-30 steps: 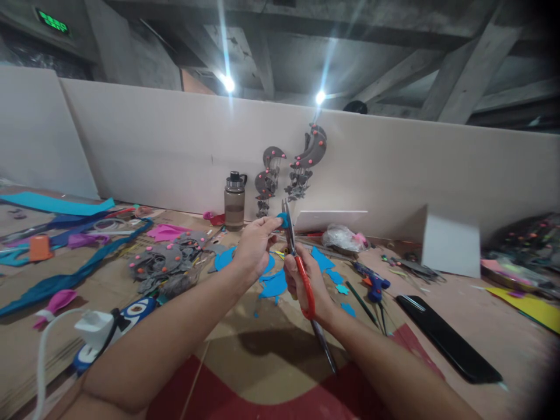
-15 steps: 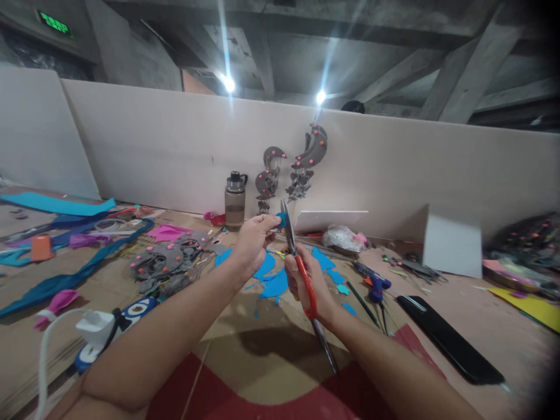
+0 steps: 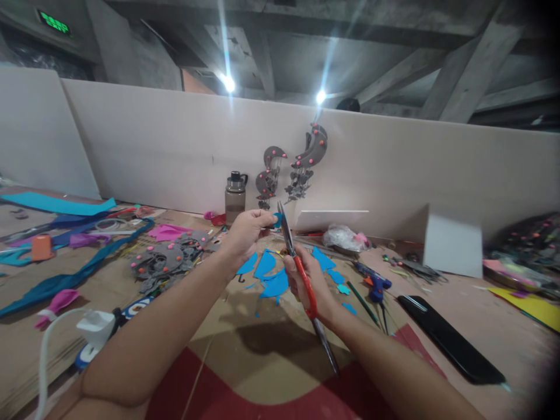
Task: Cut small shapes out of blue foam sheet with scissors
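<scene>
My left hand (image 3: 250, 232) pinches a small blue piece (image 3: 277, 220) between thumb and fingers, above the middle of the table. Red-handled scissors (image 3: 306, 280) are in my right hand (image 3: 310, 277), their blades pointing up and away beside the blue piece. A second metal tool sticks out below my right hand, toward the table's front. Under both hands, several blue cut pieces (image 3: 275, 283) lie on the brown board (image 3: 262, 373).
Grey moon shapes with pink dots (image 3: 161, 259) lie left of the hands. A bottle (image 3: 235, 198) stands at the back. On the right are a blue glue gun (image 3: 376, 283) and a black phone (image 3: 450, 338). A white power plug (image 3: 95, 326) sits at front left.
My left hand has shifted slightly left and up with the blue piece, uncovering more of the blue pieces beneath. The scissors have tilted a little to the left.
</scene>
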A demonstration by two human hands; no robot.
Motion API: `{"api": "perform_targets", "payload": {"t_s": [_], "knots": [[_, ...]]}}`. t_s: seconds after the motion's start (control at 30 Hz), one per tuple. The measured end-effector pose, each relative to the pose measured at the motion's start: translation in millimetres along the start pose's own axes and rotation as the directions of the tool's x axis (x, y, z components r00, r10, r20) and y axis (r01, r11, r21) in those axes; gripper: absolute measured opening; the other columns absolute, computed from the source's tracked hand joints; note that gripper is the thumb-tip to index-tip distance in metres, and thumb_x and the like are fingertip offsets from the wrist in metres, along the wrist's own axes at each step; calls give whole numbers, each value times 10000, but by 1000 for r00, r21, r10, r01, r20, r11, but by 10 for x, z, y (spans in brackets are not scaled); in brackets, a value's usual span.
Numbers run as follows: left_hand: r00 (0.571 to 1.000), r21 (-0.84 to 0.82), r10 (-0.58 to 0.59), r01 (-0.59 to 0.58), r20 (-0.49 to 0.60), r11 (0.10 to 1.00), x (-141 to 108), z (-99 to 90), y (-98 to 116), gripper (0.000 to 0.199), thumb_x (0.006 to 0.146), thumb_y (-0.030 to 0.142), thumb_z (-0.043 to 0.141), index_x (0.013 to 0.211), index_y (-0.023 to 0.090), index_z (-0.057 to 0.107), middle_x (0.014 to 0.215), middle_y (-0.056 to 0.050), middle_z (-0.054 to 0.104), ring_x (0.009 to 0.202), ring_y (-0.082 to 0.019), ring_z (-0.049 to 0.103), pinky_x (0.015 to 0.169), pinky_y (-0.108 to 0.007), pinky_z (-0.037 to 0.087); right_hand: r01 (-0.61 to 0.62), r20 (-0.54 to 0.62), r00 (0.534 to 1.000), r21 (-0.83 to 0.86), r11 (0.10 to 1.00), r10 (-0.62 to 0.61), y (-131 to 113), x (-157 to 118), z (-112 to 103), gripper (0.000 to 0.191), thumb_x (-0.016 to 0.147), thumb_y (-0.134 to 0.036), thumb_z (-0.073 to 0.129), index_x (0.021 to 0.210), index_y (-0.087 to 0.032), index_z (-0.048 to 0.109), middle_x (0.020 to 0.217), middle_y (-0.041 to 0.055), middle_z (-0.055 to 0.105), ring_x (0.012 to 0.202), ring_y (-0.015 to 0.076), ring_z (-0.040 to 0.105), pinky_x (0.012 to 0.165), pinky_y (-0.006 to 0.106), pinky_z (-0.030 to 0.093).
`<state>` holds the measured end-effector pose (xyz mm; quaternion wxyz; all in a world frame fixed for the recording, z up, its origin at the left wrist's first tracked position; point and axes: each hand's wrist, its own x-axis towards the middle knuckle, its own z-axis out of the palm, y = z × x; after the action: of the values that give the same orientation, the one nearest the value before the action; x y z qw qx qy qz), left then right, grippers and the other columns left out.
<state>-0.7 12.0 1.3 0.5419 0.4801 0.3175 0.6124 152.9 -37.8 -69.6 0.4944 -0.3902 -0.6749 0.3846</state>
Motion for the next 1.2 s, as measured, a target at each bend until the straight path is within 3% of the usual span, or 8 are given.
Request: {"api": "perform_targets", "payload": {"t_s": [0.3,0.4,0.53,0.7,0.8,0.97,1.2], "knots": [[999,134,9,-16,52,991,97,-137,41,179,519,227,766,540,135,615,564,-2,552,565,-98,470,551,-245,324,-65,-18,998,11,998,65,6,-28,41,356,860,-559,593,890,-213,513,549,-85,352,392,48,307,347,171,249],[1000,40,-13,12,28,999,94,-97,19,165,511,204,774,555,133,631,592,-9,586,591,-105,506,581,-247,356,-83,-48,995,102,991,88,-1,-31,77,358,861,-569,586,924,-225,510,525,-95,375,355,54,327,311,165,264],[999,-198,-32,27,-23,980,51,56,-115,165,522,222,784,593,142,657,622,-10,626,628,-113,552,614,-244,381,13,-200,978,328,945,55,-41,57,74,379,812,-528,667,986,-247,480,533,-111,417,368,61,371,322,160,324],[997,-271,-57,67,46,960,-84,248,-336,169,553,231,804,616,149,671,660,-5,647,663,-114,558,650,-248,388,152,-294,956,478,865,-5,-167,145,6,522,709,-359,794,1112,-296,469,760,-86,558,491,44,461,433,156,407],[996,-256,-39,57,77,965,-165,304,-405,166,586,247,802,630,148,675,691,-11,655,682,-117,558,673,-256,393,251,-363,929,487,837,-68,-217,138,-9,540,691,-268,800,1113,-296,464,869,-62,606,588,58,528,517,170,456],[994,-238,-66,85,87,968,-221,329,-452,183,622,252,805,733,142,710,774,-24,683,707,-109,562,685,-245,395,314,-422,900,458,832,-107,-245,112,-19,505,713,-231,749,1119,-283,453,865,-44,616,662,90,572,683,241,519],[993,-260,-85,105,86,960,-285,383,-449,191,608,253,813,721,150,699,736,-7,664,664,-95,553,650,-229,404,271,-422,901,363,891,-102,-253,112,-38,469,732,-301,744,1096,-270,450,924,-13,580,608,80,496,563,216,458]]}}
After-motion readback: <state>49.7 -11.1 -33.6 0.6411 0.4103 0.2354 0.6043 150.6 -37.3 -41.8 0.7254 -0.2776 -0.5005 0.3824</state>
